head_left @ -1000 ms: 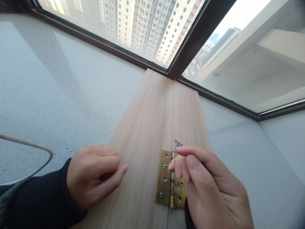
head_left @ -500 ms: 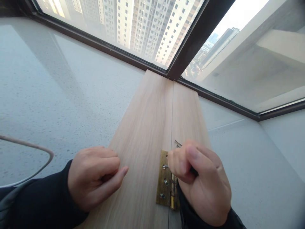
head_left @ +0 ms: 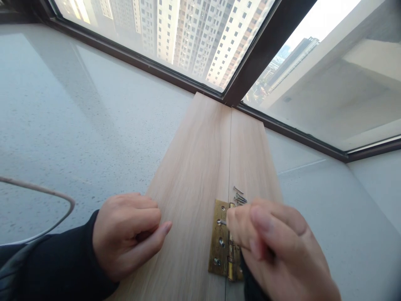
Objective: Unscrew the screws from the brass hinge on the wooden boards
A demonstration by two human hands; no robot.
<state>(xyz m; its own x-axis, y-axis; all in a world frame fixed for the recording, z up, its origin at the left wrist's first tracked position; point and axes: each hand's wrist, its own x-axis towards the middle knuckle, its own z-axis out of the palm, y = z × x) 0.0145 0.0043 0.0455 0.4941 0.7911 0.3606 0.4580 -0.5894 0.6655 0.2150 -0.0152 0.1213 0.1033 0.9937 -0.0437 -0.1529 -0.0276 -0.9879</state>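
Note:
A brass butt hinge [head_left: 215, 246] lies on pale wood-grain boards [head_left: 184, 179], its knuckle along the seam. Several silver screws stand in the holes of its left leaf. My right hand [head_left: 278, 242] is closed over the hinge's right leaf. Between its fingers and an upper hole of the left leaf runs a thin silver metal piece [head_left: 222, 223]; whether it is a screw or a tool tip I cannot tell. Just beyond that hand lies a small pile of loose screws [head_left: 239, 198]. My left hand [head_left: 128, 234] is loosely closed over the left board, thumb stretched out, holding nothing visible.
A speckled white stone sill [head_left: 125, 129] extends on both sides of the boards. Their far ends reach the dark window frame [head_left: 232, 98]. A white cable [head_left: 62, 198] loops in from the left, near my left sleeve.
My right hand has shifted right and down and turned a little, so more of the loose screws show. The whole view has moved slightly. My left hand keeps its pose.

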